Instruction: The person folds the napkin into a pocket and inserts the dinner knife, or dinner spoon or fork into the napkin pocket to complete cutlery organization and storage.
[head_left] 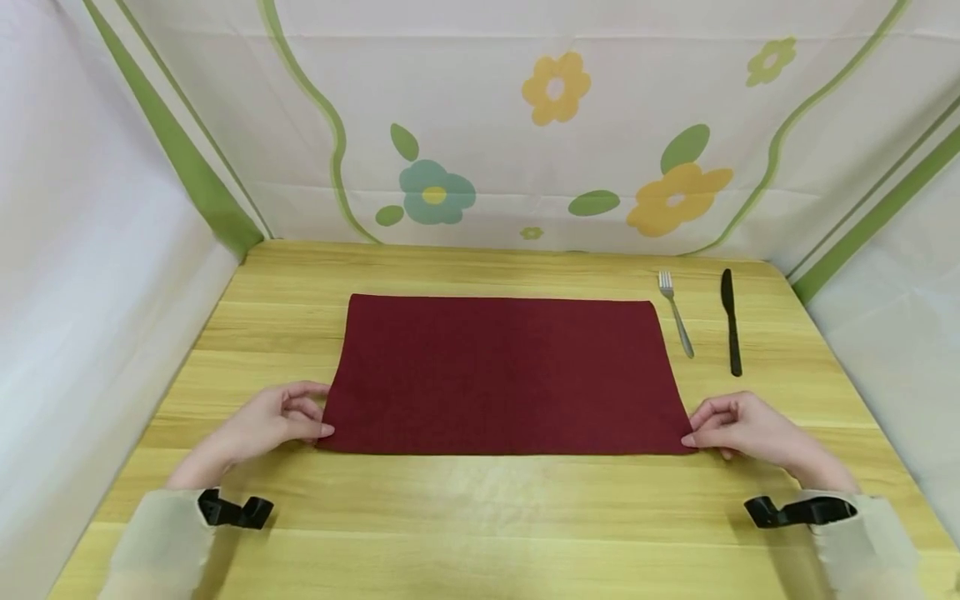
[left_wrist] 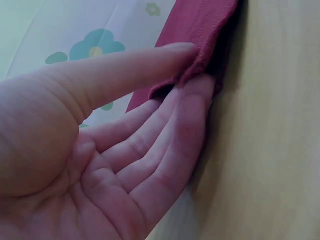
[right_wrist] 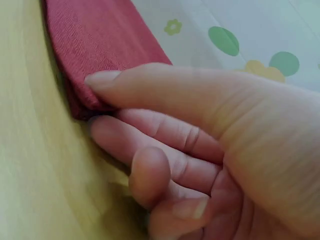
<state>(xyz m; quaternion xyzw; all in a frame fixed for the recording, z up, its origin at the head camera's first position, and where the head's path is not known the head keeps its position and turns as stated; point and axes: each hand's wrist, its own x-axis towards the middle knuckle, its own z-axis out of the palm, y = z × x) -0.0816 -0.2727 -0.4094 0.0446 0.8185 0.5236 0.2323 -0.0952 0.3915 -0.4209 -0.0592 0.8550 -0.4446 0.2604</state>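
a white curtain (head_left: 480, 92), printed with flowers (head_left: 573, 83), closed off the far side; white fabric (head_left: 90, 208) with green bands walled in left and right. inside that, a pale wood-grain table (head_left: 495, 517), faint sheen toward the near side. dark red cloth (head_left: 495, 375) lay across the middle of it, longer edges running left to right, surface smooth; right corner looked more than one layer thick. step in hand, as judged: cloth being held by its two near corners. left hand (head_left: 262, 425) pinched the near left corner, thumb above, at least one fingertip beneath; right hand (head_left: 753, 429) pinched the near right corner likewise. next move, my reading: called for both pinches kept firm, all layers caught, hands working in step so the edge would not skew or bunch. black knife (head_left: 732, 325) lay beyond the right hand; smaller fork (head_left: 678, 318) between knife and cloth, touching neither.
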